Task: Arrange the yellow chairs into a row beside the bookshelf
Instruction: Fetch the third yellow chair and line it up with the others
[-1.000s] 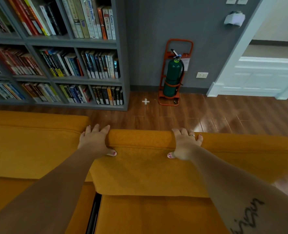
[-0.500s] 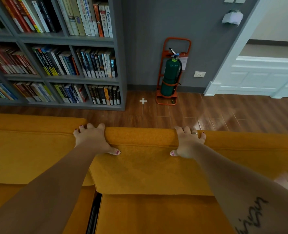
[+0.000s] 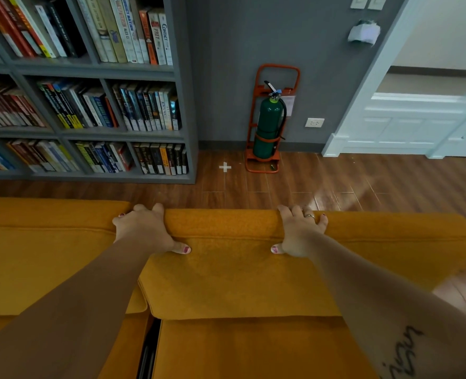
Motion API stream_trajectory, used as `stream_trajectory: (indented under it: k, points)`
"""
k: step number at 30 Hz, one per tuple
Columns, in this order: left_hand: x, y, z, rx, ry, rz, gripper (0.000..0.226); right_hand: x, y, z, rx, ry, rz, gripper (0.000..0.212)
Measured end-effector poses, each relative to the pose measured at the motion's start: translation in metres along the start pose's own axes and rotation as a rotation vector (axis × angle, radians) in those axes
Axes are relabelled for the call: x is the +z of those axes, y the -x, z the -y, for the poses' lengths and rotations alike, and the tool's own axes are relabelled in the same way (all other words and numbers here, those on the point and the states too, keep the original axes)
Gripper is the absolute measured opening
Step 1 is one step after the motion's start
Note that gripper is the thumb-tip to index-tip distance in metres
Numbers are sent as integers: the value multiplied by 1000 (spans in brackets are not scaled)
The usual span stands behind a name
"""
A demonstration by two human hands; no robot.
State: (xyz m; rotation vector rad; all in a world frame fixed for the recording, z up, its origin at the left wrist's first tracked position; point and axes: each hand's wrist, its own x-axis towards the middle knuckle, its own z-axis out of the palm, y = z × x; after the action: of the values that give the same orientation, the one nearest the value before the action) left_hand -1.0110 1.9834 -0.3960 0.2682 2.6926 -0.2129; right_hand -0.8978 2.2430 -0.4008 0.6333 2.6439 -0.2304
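Both arms reach forward, left hand [image 3: 144, 228] and right hand [image 3: 300, 231] fingers curled gripping the yellow chair [image 3: 226, 269] backrest.

Fingers [image 3: 158, 208] partly hidden behind chair back [image 3: 226, 269]; bookshelf [image 3: 89, 69] cropped left, top.

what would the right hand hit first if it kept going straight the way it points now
The right hand grips the top of the yellow chair, pointing forward over it. Beyond lies bare wooden floor, then probably the grey wall near the fire extinguisher; depth is unclear.
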Motion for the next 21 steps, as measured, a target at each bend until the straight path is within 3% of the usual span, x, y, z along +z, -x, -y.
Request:
stream_trajectory:
  k: [21]
  points:
    - [5, -2, -4, -72, 44, -56, 121, -4, -8, -3, -20, -8, 5, 104]
